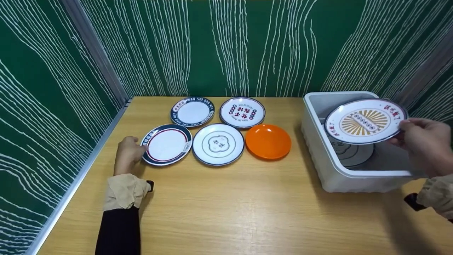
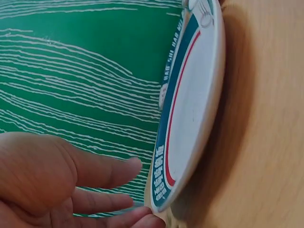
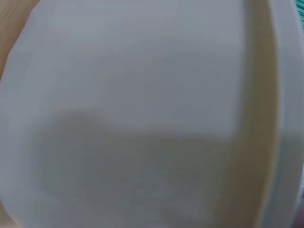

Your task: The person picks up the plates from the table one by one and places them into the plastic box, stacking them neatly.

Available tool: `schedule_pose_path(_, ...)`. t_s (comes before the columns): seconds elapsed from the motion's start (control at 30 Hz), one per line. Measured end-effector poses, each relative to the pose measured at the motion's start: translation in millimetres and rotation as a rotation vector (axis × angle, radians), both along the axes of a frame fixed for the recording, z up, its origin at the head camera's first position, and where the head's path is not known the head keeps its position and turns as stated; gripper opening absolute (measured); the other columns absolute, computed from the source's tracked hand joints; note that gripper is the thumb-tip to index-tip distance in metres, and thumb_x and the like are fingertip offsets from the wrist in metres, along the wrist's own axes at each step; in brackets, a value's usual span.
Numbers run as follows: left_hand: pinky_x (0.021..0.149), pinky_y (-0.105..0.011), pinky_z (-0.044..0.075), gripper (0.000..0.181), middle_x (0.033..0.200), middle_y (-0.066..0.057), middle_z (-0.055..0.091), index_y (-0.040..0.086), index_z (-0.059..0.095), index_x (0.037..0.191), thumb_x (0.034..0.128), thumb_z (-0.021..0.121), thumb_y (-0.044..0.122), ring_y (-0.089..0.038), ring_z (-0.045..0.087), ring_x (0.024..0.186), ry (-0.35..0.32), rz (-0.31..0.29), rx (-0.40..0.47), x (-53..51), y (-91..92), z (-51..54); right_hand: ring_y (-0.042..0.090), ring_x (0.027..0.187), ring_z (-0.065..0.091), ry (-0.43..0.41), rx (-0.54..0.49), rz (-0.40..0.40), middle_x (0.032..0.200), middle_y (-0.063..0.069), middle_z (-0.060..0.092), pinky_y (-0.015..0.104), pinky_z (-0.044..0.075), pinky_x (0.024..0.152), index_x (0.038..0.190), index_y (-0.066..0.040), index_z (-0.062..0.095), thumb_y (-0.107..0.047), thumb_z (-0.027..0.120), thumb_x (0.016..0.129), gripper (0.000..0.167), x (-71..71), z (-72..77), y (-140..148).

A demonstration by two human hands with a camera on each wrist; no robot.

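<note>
In the head view my right hand (image 1: 424,141) pinches the right rim of a white plate with a yellow sunburst (image 1: 364,122), held tilted over a grey-white plastic bin (image 1: 325,152). Inside that bin lies another white plate (image 1: 354,156), partly hidden. My left hand (image 1: 129,152) is at the left rim of a dark-rimmed plate with a red ring (image 1: 167,145) on the table. The left wrist view shows the thumb apart from this plate (image 2: 194,104) and the fingertips (image 2: 142,218) at its near rim. A blurred pale surface (image 3: 133,95) fills most of the right wrist view.
Beside the red-ringed plate are a white plate with a central emblem (image 1: 218,145) and an orange plate (image 1: 268,141). Behind them lie a navy-rimmed plate (image 1: 193,112) and a plate with red lettering (image 1: 242,112). Green patterned panels (image 1: 201,46) border the wooden table (image 1: 226,205).
</note>
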State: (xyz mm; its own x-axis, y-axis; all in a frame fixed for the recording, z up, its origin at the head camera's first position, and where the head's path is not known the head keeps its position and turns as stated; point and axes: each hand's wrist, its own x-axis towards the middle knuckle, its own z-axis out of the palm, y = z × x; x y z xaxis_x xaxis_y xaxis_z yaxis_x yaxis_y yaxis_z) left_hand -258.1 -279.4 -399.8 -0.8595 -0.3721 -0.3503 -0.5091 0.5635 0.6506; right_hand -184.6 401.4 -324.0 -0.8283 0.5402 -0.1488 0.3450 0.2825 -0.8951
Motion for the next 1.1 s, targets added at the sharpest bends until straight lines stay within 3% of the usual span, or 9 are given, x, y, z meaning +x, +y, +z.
schedule_pose_path(0.07,0.109,-0.045,0.048,0.058,0.149,-0.031,0.043,-0.011,0.033,0.152,0.1041,0.055,0.013,-0.039,0.048,0.125,-0.027,-0.006,-0.032,0.0,-1.9,-1.5,0.003,0.088,0.059,-0.028,-0.004,0.014,0.112,-0.001,0.049,0.017,0.058,0.076,0.147,-0.024,0.042,-0.022,0.035,0.111,0.037,-2.6,-2.6,0.6)
schedule_pose_path(0.2,0.09,-0.037,0.058,0.053,0.138,-0.03,0.051,-0.012,0.04,0.147,0.1035,0.056,0.012,-0.034,0.056,0.111,-0.051,-0.003,-0.024,-1.2,-6.9,-6.1,0.003,0.086,0.061,-0.093,0.03,0.065,0.12,0.007,0.049,0.022,0.06,0.079,0.161,-0.004,0.021,-0.022,0.031,0.112,0.053,-8.0,-6.2,1.0)
schedule_pose_path(0.47,0.069,-0.025,0.062,0.04,0.119,-0.022,0.061,-0.01,0.055,0.136,0.0995,0.059,0.004,-0.022,0.067,0.086,-0.033,0.001,0.033,-3.6,-10.4,-14.6,0.011,0.084,0.065,-0.164,0.086,0.147,0.134,0.023,0.047,0.028,0.062,0.078,0.159,0.004,0.019,-0.022,0.027,0.112,0.055,-10.2,-13.9,-0.6)
schedule_pose_path(0.73,0.073,-0.027,0.062,0.044,0.124,-0.022,0.058,-0.006,0.05,0.142,0.1001,0.06,0.004,-0.023,0.068,0.086,-0.062,0.056,0.102,-6.8,-10.5,-15.9,0.013,0.083,0.071,-0.225,0.047,0.19,0.132,0.026,0.048,0.029,0.062,0.079,0.159,0.007,0.016,-0.02,0.028,0.112,0.055,-11.2,-18.9,-1.3)
schedule_pose_path(1.1,0.08,-0.031,0.062,0.049,0.131,-0.021,0.054,-0.001,0.044,0.148,0.1009,0.057,0.005,-0.027,0.066,0.094,-0.016,0.09,0.214,-4.4,-16.3,-7.7,0.013,0.08,0.068,-0.274,0.001,0.205,0.113,0.017,0.058,0.031,0.062,0.078,0.156,0.008,0.022,-0.011,0.032,0.11,0.051,-15.2,-19.4,4.7)
